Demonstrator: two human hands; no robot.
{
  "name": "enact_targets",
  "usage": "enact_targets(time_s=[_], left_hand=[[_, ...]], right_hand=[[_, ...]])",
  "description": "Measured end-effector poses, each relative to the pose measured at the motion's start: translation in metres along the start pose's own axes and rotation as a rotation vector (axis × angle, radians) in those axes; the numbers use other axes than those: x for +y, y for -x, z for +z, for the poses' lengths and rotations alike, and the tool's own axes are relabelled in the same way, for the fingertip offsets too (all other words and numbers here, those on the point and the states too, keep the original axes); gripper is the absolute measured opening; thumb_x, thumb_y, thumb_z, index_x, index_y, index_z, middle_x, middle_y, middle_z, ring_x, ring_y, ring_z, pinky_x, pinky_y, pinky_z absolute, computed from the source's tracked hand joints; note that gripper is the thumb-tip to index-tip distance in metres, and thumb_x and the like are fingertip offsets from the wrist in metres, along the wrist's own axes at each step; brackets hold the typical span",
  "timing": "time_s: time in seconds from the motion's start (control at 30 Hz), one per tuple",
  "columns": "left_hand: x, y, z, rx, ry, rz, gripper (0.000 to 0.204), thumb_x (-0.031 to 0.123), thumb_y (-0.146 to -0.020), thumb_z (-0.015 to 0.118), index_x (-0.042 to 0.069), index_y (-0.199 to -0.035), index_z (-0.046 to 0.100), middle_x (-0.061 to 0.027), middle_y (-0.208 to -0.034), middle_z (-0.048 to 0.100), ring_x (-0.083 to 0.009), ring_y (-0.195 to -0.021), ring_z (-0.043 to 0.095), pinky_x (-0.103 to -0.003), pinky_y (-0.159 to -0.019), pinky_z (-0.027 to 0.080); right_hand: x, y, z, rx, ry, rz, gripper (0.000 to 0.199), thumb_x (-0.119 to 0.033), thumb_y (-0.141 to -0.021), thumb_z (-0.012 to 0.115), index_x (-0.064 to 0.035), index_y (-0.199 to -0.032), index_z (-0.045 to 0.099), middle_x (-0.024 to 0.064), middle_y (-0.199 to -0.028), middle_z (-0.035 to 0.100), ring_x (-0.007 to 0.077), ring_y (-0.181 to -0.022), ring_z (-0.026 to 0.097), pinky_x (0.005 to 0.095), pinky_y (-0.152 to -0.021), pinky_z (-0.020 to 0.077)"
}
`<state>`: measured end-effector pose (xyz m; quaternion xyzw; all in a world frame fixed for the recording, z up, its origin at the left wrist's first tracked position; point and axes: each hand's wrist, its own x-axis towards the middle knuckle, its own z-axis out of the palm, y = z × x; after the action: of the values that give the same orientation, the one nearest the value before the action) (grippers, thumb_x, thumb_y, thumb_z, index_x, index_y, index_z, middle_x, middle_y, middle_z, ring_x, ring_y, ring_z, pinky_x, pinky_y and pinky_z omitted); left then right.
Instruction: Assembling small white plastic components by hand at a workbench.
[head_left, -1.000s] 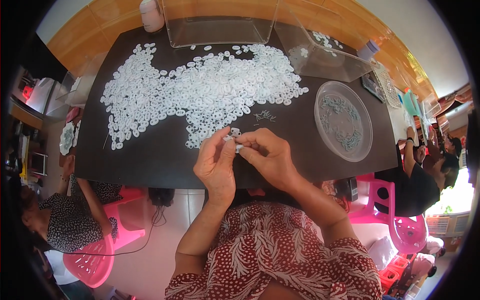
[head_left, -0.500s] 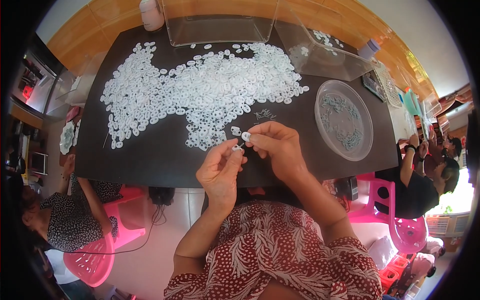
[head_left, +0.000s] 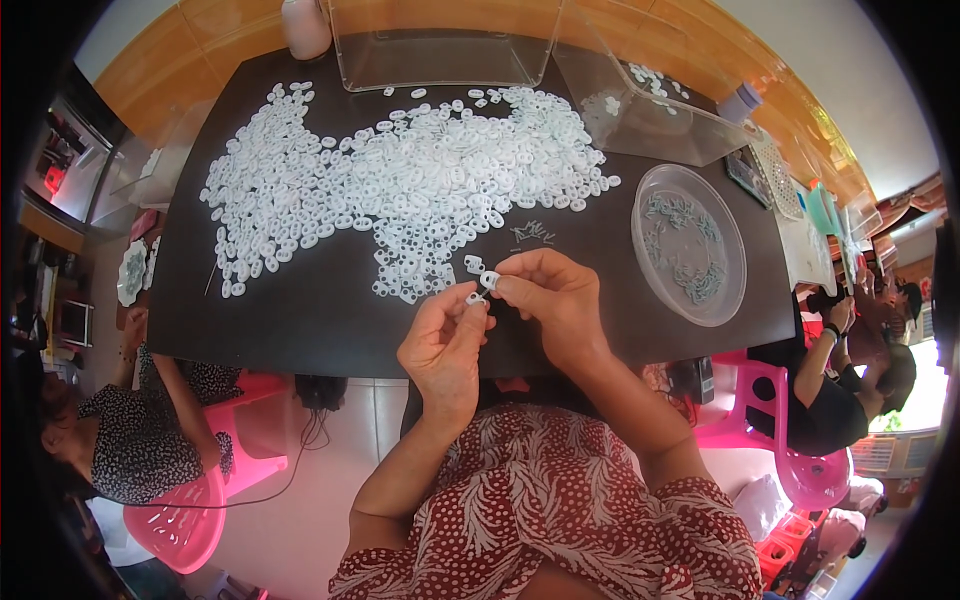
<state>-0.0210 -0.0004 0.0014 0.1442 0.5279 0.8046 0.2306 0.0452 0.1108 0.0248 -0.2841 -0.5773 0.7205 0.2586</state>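
Note:
My left hand (head_left: 445, 345) pinches a small white plastic ring piece (head_left: 475, 298) between thumb and fingers at the near edge of the black table (head_left: 300, 310). My right hand (head_left: 555, 295) holds a second small white piece (head_left: 490, 280) at its fingertips, right beside the left one. Just beyond my fingers lies a loose white piece (head_left: 472, 264). A wide heap of the same white pieces (head_left: 400, 185) covers the table's middle and left. A small bunch of thin grey metal parts (head_left: 530, 233) lies ahead of my right hand.
A round clear tray (head_left: 690, 243) with grey-green metal bits sits to the right. Clear plastic boxes (head_left: 440, 45) (head_left: 640, 110) stand at the far edge. Seated people are at the left (head_left: 130, 440) and right (head_left: 845, 400), on pink plastic chairs (head_left: 190, 520).
My hands have drawn back slightly from the heap toward the near edge. The right hand now holds its piece above the left hand's piece.

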Motion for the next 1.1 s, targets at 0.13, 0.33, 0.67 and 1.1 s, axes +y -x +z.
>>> enact_targets(time_s=[0.13, 0.33, 0.67, 1.1], left_hand=[[-0.001, 0.0, 0.001, 0.011, -0.012, -0.008, 0.018, -0.004, -0.086, 0.062, -0.005, -0.105, 0.062, -0.0064, -0.081, 0.063, -0.0108, -0.066, 0.061, -0.02, -0.055, 0.048], [-0.001, 0.001, 0.001, 0.008, -0.003, -0.028, 0.019, -0.004, -0.087, 0.062, -0.002, -0.106, 0.063, -0.0002, -0.082, 0.06, -0.0051, -0.067, 0.058, -0.016, -0.057, 0.045], [-0.006, 0.002, 0.0, 0.013, -0.009, -0.005, 0.018, -0.004, -0.088, 0.061, -0.002, -0.105, 0.063, 0.0002, -0.082, 0.059, -0.0044, -0.067, 0.057, -0.016, -0.057, 0.044], [-0.008, 0.005, 0.0, -0.01, 0.068, 0.027, 0.022, -0.003, -0.089, 0.06, -0.003, -0.111, 0.061, 0.0007, -0.083, 0.058, -0.0038, -0.069, 0.053, -0.017, -0.058, 0.043]], right_hand=[[-0.004, 0.005, 0.006, 0.03, -0.018, -0.028, 0.01, -0.001, -0.083, 0.066, 0.0021, -0.093, 0.065, 0.0015, -0.079, 0.065, 0.0048, -0.07, 0.058, 0.0187, -0.062, 0.0468], [0.006, 0.008, 0.008, 0.06, 0.007, -0.118, 0.009, 0.001, -0.085, 0.064, 0.0033, -0.094, 0.064, 0.0019, -0.083, 0.065, 0.0051, -0.074, 0.059, 0.0193, -0.067, 0.0487], [0.011, 0.012, 0.011, 0.076, 0.029, -0.193, 0.009, 0.002, -0.085, 0.064, 0.0027, -0.095, 0.063, 0.0015, -0.084, 0.065, 0.0044, -0.076, 0.058, 0.0197, -0.069, 0.0494], [0.02, 0.018, 0.015, 0.062, 0.108, -0.244, 0.009, 0.005, -0.085, 0.062, 0.0026, -0.093, 0.061, 0.0023, -0.083, 0.063, 0.0067, -0.072, 0.059, 0.0218, -0.063, 0.0507]])
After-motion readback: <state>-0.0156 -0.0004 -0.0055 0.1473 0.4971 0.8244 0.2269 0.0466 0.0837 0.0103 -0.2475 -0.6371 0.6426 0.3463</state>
